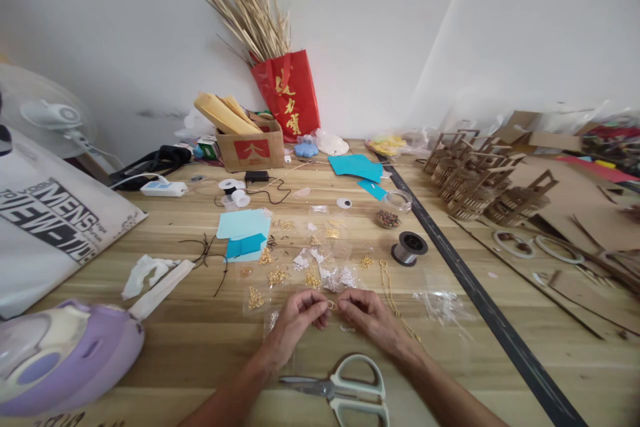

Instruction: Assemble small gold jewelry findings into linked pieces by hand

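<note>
A small gold-coloured ring sits between the fingertips of both hands, low over the middle of the table. My left hand pinches it from the left with thumb and forefinger. From the other side my right hand is closed, its fingertips at the ring's right edge; whether they grip the ring or a tinier piece is too small to tell. Just beyond are piles of gold findings and silvery-white pieces on clear bags. A gold chain lies beside my right hand. White-handled scissors rest between my forearms.
A wire spool and a bowl of beads stand to the right, near a dark strip. Blue cards lie left of the piles. A purple-and-white appliance occupies the near left. Woven baskets stand at the right.
</note>
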Available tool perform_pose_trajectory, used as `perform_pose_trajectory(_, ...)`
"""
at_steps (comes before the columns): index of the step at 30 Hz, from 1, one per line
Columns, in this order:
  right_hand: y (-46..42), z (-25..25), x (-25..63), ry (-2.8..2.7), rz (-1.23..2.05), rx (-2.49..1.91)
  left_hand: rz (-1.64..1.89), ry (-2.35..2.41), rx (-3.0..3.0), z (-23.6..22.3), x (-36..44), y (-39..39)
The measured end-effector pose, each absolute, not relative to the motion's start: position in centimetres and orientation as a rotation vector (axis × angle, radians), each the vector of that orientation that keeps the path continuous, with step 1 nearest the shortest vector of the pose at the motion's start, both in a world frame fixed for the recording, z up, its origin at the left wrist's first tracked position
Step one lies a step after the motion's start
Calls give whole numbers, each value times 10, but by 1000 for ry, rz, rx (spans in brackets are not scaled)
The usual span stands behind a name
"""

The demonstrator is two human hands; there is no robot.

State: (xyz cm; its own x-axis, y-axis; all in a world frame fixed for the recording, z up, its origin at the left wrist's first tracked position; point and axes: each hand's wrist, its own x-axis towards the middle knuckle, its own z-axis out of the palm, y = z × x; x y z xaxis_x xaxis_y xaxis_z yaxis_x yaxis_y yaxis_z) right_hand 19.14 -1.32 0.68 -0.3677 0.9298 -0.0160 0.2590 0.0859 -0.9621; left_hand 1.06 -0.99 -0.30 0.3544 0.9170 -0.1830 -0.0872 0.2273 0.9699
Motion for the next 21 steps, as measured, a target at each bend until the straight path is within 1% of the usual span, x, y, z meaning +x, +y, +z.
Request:
perform_pose_trajectory(11,-14,6,191,-1676,1388,-1188,902,964,1091,-3,11,-10)
perform_pose_trajectory(21,-14,4,191,-1792,1241,-1211,924,990,1093,-3,9,-11)
